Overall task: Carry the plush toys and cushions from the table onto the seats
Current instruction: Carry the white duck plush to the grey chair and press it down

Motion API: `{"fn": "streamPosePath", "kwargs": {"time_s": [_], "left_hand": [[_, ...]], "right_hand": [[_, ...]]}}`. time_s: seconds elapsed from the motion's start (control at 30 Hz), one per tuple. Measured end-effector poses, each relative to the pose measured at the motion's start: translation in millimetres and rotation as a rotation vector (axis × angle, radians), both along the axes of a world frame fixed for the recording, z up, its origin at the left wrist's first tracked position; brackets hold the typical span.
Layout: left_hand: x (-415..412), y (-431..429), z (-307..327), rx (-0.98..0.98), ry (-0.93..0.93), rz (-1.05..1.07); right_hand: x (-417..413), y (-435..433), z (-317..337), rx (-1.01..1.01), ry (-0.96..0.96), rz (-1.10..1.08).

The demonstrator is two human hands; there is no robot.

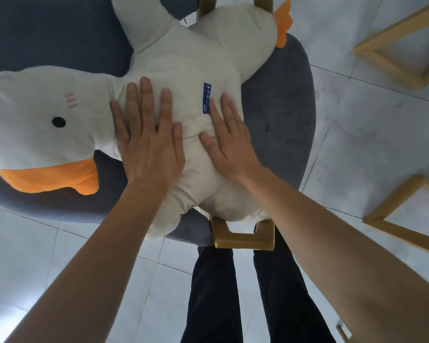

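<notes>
A white plush duck (188,60) is being pressed down onto a blue-grey upholstered seat (282,115) that is filling the upper and middle part of the frame. The left hand (146,144) is being laid flat on the toy's body, just right of its neck, with the fingers straight and spread. Nothing is being grasped by it. The right hand (229,147) is being laid flat in the same way a little further right, palm down and fingers relaxed. Its fingertips are being rested just beside the lower end of a blue label (206,98) sewn onto the toy. The two thumbs are being kept near each other, and the fabric is being creased between them.

The duck is being spread across the seat. Its head is being shown at the left edge, with a black eye (59,122) and an orange beak (52,179) toward the lower left. An orange foot (282,23) is being shown at the upper right. The lower end of the body is being let hang over the seat's near rim at the bottom centre, above a gold metal bracket (243,240).

Dark trousers (213,293) are being seen at the bottom centre, between the forearms. A pale tiled floor (369,144) is being shown around the seat, and wooden frames (386,66) are being shown standing on it at the right edge.
</notes>
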State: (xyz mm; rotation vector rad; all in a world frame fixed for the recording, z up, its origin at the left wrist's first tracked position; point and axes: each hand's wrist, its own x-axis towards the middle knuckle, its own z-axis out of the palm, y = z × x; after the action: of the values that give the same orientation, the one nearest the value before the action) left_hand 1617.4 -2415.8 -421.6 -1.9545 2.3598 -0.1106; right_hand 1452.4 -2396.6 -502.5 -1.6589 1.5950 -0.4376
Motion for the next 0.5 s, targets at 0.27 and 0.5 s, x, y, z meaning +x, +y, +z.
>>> {"fn": "streamPosePath", "kwargs": {"time_s": [0.27, 0.5], "left_hand": [[-6, -1, -4, 0.016, 0.012, 0.012], [-13, -5, 4, 0.063, 0.001, 0.01]], "right_hand": [[-15, -36, 20, -0.16, -0.024, -0.357], [7, -105, -13, 0.061, 0.078, 0.06]]}}
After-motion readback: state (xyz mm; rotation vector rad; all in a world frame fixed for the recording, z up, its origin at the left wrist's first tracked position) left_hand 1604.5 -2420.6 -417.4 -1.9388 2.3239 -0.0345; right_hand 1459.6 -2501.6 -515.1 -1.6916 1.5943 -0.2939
